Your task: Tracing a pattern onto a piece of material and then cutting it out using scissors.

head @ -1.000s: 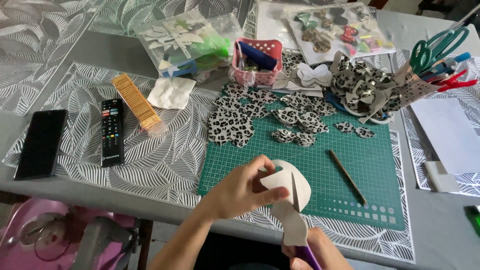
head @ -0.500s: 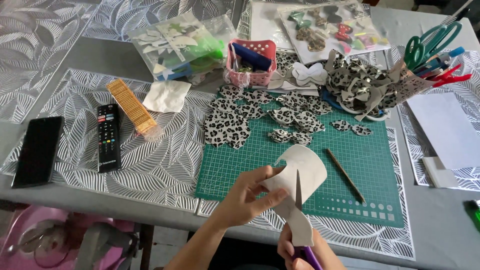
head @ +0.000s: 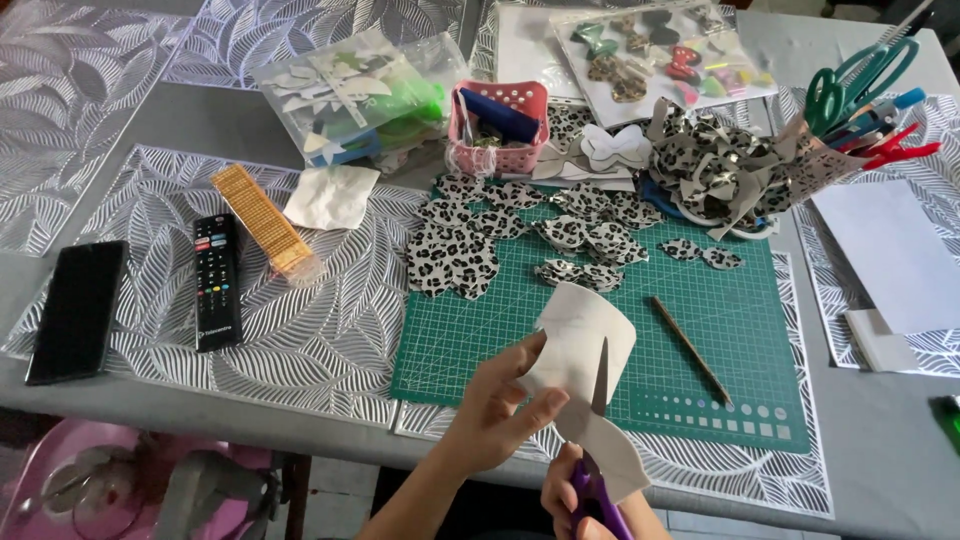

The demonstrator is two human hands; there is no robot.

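Left hand pinches the white sheet upright; right hand grips purple-handled scissors, blades parted

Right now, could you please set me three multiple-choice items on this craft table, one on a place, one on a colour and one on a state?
1. Where does the remote control lie?
A. between the black phone and the green cutting mat
B. inside the pink basket
C. on the cutting mat

2. What colour are the handles of the scissors in the right hand?
A. green
B. purple
C. red

3. What is the left hand doing?
A. resting flat on the mat
B. holding the pencil
C. holding the white sheet

Answers: 1 A, it lies on the leaf-patterned placemat between them; 2 B, purple shows at the grip; 3 C, its fingers pinch the sheet while the blades are in it.
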